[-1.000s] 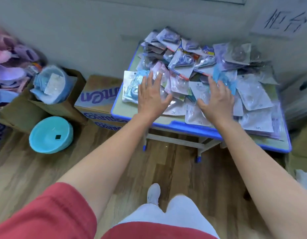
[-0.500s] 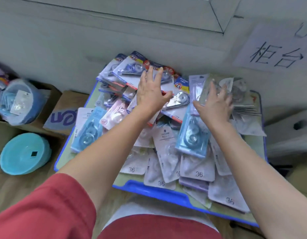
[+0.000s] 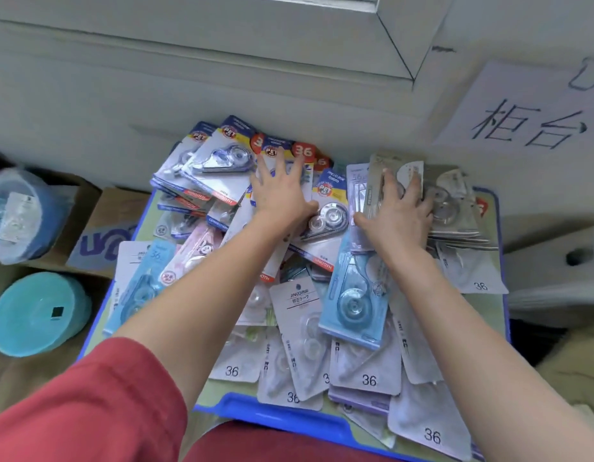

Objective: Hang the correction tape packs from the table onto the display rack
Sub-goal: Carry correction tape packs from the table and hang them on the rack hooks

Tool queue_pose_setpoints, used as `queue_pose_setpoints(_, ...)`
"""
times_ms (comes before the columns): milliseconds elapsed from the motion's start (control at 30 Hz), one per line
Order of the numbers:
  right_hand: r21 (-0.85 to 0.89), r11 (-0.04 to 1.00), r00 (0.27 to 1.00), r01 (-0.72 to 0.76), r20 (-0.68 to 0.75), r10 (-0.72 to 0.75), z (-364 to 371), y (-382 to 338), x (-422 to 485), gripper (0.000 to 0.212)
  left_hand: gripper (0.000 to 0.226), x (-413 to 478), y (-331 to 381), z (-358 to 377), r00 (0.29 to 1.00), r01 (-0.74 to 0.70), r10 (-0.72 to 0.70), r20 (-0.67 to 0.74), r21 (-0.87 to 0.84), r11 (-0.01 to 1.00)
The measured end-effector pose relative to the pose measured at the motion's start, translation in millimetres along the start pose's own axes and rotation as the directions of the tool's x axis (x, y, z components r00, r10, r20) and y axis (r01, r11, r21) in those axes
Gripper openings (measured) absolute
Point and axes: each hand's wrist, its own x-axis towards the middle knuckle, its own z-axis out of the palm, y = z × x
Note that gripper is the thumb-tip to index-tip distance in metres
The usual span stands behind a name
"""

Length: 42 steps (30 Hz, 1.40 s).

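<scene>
The packs [image 3: 365, 365] lie in a loose heap all over the surface [image 3: 289, 420], none lifted off it. No rack shows anywhere in the frame, so I'd judge the hanging hardly begun, with the whole pile left to do. They are flat cards with glossy clear blisters over round-wheeled dispensers: pale ones marked 36 along the bottom, blue-and-yellow packs [image 3: 218, 161] at upper centre, a grey stack [image 3: 455, 208] at upper right. The left hand [image 3: 282, 195] lies flat, fingers spread, on the blue-and-yellow packs, gripping nothing. The right hand [image 3: 400, 215] rests on the grey stack, thumb at its left edge; whether it has taken hold I cannot tell. A cardboard box [image 3: 112, 228] and a teal bowl [image 3: 38, 313] sit at the left.
</scene>
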Motion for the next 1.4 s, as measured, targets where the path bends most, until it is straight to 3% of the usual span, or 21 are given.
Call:
queue_pose_setpoints(100,0.063,0.997,0.997,0.046,-0.056,-0.043,-3,-5,-5,0.085,0.084,-5,2,-1,1.000,0.005,-0.004,-0.011,0.009,1.000)
queue_pose_setpoints(333,0.163,0.981,0.989,0.104,-0.120,-0.085,-4,-11,-23,0.082,0.079,-26,-3,-9,0.982,-0.030,0.019,-0.186,-0.054,0.998)
queue_pose_setpoints(667,0.223,0.966,0.974,0.130,-0.213,-0.081,24,-43,-97,0.077,0.081,-84,-59,2,0.967,-0.147,0.126,-0.223,-0.080,0.986)
queue_pose_setpoints(1067,0.246,0.969,0.957,0.006,-0.282,0.065,96,-94,-294,0.074,0.082,-230,-187,35,0.932,-0.323,0.295,-0.210,-0.111,0.940)
queue_pose_setpoints(1400,0.306,0.946,0.923,-0.106,-0.324,0.208,168,-84,-468,0.075,0.079,-369,-232,91,0.862,-0.481,0.467,-0.198,-0.029,0.876)
